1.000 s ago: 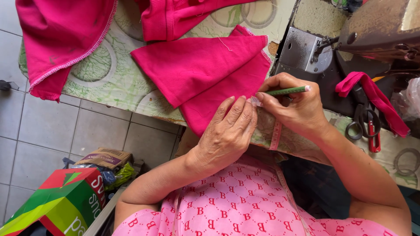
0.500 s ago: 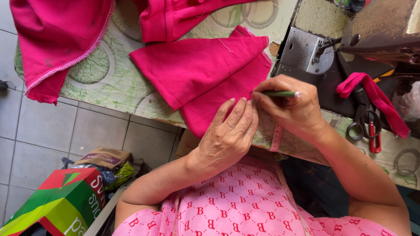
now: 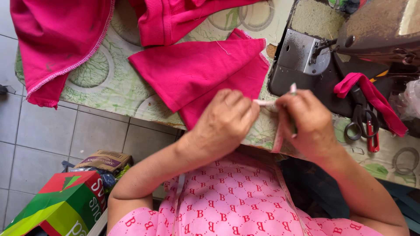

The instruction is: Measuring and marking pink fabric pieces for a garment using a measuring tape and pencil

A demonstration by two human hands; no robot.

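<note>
Two hands at the near edge of the desk, fingertips meeting.

- Left hand: pressed palm-down on the folded pink cloth, thumb and forefinger pinching the end of a pale measuring tape.
- Right hand: closed around a slim green pencil, tip up, with the tape trailing down beneath it.
- Folded pink cloth: soft knit, roughly triangular, lying flat at mid-desk just beyond the left hand; white stitched edge at its right corner.
- Larger pink garment: same knit, draped off the desk's left side, pale overlock seam showing.
- Desk cover: glossy printed sheet, green rings.
- Sewing machine: dark worn metal, to the right; a pink strip lies over its base.
- Scissors: steel, red handle, beside the machine.

Risk, as judged: the cloth sits close to the desk's edge, so a loosened left hand could let it slide and shift under the tape; the knit also stretches easily under pressure.
</note>
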